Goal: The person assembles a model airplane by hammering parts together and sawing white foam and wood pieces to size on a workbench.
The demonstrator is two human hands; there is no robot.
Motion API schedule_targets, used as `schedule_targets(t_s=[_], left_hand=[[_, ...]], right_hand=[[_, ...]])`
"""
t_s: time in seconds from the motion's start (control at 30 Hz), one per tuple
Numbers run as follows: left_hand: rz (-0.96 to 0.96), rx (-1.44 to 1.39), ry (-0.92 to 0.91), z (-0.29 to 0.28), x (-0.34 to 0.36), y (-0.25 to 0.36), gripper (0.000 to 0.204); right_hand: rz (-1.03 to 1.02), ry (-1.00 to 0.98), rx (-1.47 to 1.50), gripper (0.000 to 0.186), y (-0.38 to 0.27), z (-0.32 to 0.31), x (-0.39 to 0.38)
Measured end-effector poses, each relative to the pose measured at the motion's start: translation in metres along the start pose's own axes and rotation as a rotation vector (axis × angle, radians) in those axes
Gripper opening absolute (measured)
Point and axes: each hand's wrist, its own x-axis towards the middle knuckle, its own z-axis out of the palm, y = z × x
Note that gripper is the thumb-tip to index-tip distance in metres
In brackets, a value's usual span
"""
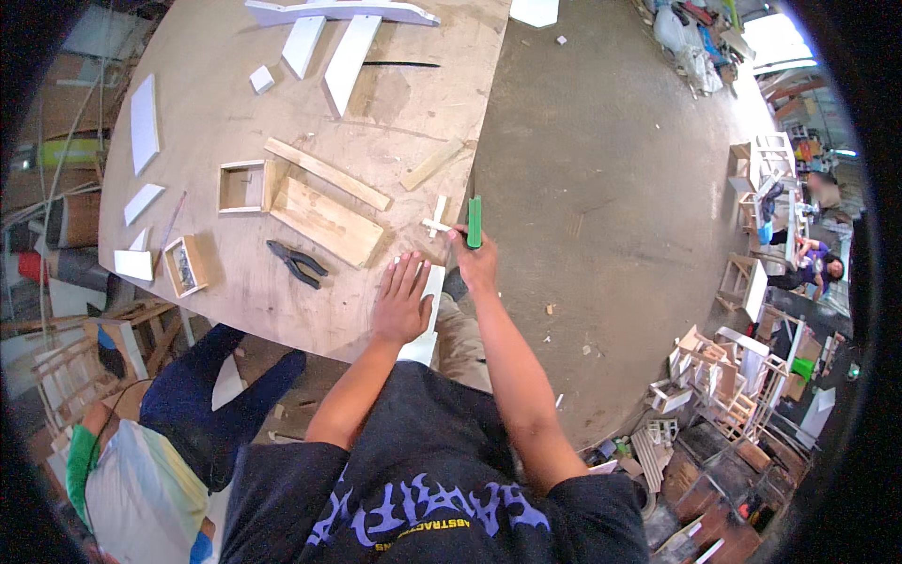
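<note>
My left hand (400,303) lies flat, fingers spread, on a white board (431,287) at the near edge of the plywood table (216,103). My right hand (477,263) grips a green-handled tool (474,221) held upright at the table's right edge. Just left of that tool a small white wooden cross piece (437,219) rests on the table. The white board runs down past the table edge toward my lap.
Dark pliers (296,262), a long open wooden box (324,218), a small wooden frame (241,186), white cut boards (348,52) and a small box (186,266) lie on the table. A person sits low at left (150,451). Wooden frames are piled at right (723,376).
</note>
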Motion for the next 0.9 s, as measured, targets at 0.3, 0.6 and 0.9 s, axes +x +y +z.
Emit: schedule_targets(t_s=[0.3, 0.6, 0.9], left_hand=[[-0.027, -0.008, 0.04, 0.0, 0.0, 0.004, 0.062], [-0.021, -0.039, 0.112, 0.0, 0.004, 0.005, 0.055], [-0.287, -0.151, 0.465, -0.005, 0.087, 0.03, 0.043]], right_hand=[[0.023, -0.031, -0.025, 0.022, -0.015, 0.002, 0.019], [0.012, 0.045, 0.058, 0.024, -0.011, 0.004, 0.035], [0.294, 0.035, 0.388, 0.025, -0.024, -0.006, 0.02]])
